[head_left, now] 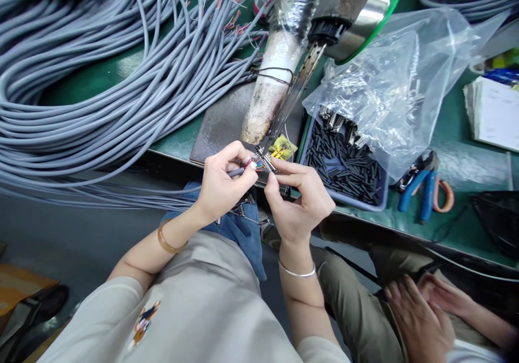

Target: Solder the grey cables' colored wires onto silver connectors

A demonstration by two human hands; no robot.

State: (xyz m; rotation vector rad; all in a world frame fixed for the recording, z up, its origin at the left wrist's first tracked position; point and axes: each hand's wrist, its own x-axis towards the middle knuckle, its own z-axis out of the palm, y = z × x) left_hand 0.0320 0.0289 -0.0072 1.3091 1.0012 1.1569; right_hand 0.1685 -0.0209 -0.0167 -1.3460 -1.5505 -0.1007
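Note:
My left hand [227, 176] pinches the stripped end of a grey cable [235, 173], whose thin coloured wires fan out past the fingertips. Thumb and fingers of my right hand [298, 195] are closed on a small multi-pin connector [265, 160], held up against those wires. Just above the connector comes the tip of a soldering iron [294, 95], mounted pointing down beside a whitish, stained tube [263, 93]. Behind my right fingertips lies a yellow sponge-like piece [284, 147]. The exact wire contacts are too small to make out.
A large bundle of grey cables [121, 103] covers the bench's left. To the right are a blue tray [381, 198] of short black tubes, a plastic bag [389, 82] of metal connectors, and blue-handled cutters [427, 190]. Another person's hands [421, 309] rest at lower right.

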